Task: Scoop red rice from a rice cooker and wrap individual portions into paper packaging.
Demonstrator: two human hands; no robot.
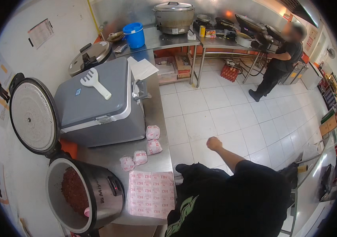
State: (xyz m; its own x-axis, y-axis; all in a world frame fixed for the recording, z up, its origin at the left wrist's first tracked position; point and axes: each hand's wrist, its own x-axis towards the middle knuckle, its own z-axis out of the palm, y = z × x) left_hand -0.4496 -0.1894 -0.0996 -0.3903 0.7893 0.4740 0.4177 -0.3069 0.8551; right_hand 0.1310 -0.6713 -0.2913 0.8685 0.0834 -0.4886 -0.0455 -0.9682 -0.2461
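Note:
My right hand (215, 143) is held over the tiled floor with its fingers curled closed, and nothing shows in it. My left hand is out of view. On the steel counter (152, 220) before me lie printed wrapping papers (150, 194). Several round wrapped bundles (140, 157) stand in a bent row just behind them. At the lower left, an open rice cooker (107, 189) holds reddish-brown rice (74, 192), with the pink end of a utensil (87, 211) at its inner edge. Its round lid (32, 115) is raised.
A grey cooler box (97, 97) bears a white slotted paddle (96, 83). Behind are a closed cooker (90, 57), a blue bucket (134, 37) and a large lidded pot (174, 19). A person (284, 56) stands by the stoves; egg trays (230, 71) sit below.

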